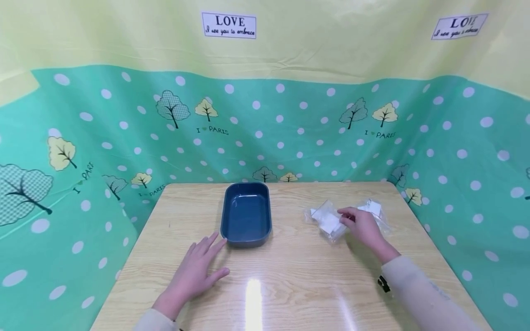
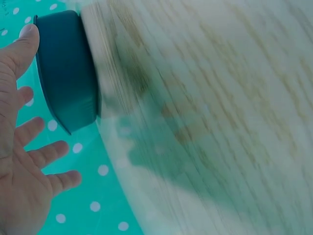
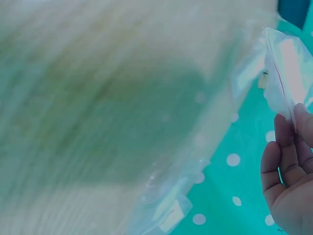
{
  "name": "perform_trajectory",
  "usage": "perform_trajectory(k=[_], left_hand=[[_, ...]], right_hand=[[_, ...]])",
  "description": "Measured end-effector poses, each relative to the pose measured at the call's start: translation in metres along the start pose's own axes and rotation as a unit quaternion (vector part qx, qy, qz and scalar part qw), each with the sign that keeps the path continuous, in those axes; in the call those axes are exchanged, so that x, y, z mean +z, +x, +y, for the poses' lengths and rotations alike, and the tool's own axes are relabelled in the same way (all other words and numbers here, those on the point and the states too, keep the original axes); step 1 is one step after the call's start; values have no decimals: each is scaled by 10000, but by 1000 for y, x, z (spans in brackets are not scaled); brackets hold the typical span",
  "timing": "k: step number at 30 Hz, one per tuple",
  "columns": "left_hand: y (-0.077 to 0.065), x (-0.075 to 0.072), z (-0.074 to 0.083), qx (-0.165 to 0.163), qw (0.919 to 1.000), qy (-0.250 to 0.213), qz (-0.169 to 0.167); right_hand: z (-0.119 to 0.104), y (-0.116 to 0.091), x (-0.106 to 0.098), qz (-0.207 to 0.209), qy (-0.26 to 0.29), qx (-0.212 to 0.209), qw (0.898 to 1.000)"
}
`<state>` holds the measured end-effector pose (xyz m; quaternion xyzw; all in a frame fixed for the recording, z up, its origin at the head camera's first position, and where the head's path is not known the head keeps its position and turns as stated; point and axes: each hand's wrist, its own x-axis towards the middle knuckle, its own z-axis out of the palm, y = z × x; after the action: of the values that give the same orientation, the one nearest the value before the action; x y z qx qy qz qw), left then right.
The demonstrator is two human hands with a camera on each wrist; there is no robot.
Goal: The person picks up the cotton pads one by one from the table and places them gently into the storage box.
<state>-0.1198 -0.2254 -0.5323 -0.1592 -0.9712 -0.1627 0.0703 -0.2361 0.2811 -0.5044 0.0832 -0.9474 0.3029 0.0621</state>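
Note:
My right hand [image 1: 365, 231] pinches the edge of a clear plastic zip bag [image 1: 328, 221] with something flat and white inside. In the right wrist view this bag [image 3: 288, 68] stands up between thumb and fingertips. Another clear bag with white contents [image 1: 374, 207] lies just beyond the same hand, on its right. My left hand [image 1: 194, 272] is spread with fingers straight, its fingertips right at the near left corner of a dark blue rectangular dish [image 1: 246, 220]. In the left wrist view the thumb overlaps the rim of the dish [image 2: 68, 68].
The light wood table [image 1: 290, 276] bears the dish left of the middle and the bags at the right. Green dotted cloth [image 1: 281, 124] with tree prints hangs around its back and sides. A part of another bag [image 3: 247, 73] shows behind the held one in the right wrist view.

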Motion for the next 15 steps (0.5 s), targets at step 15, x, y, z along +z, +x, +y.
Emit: perform_trajectory(k=[15], left_hand=[[11, 2, 5, 9, 9998, 59, -184]], right_hand=[[-7, 9, -7, 428, 363, 61, 9984]])
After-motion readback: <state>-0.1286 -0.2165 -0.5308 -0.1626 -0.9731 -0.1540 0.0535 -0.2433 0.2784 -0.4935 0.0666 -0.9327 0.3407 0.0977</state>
